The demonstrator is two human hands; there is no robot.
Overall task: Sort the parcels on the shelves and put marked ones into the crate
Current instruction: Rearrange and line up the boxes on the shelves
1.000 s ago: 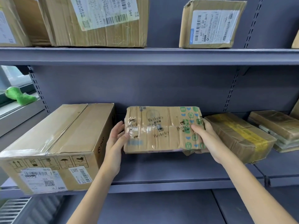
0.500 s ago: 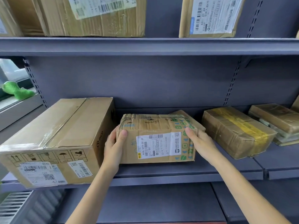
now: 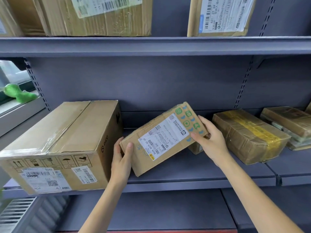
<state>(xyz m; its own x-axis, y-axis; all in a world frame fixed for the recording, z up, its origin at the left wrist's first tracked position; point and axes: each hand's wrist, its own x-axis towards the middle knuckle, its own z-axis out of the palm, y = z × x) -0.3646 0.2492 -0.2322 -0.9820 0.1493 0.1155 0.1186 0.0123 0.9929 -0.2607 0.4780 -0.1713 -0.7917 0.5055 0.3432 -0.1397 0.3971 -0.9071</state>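
Observation:
A small cardboard parcel (image 3: 161, 140) with a white shipping label and green stickers is tilted up over the middle shelf (image 3: 185, 179), its right end higher. My left hand (image 3: 122, 158) grips its lower left corner. My right hand (image 3: 211, 140) holds its right end. The label side faces me. No crate is in view.
A large brown box (image 3: 57, 145) sits to the left on the same shelf. A taped parcel with yellow tape (image 3: 249, 135) and a flatter parcel (image 3: 289, 125) lie to the right. Two labelled boxes (image 3: 101, 15) (image 3: 220, 15) stand on the upper shelf. A green toy (image 3: 18, 95) lies far left.
The parcel was turned from its taped face to its label face. It has since been lifted and tilted, right end up, shifting right. Both hands stayed on its ends.

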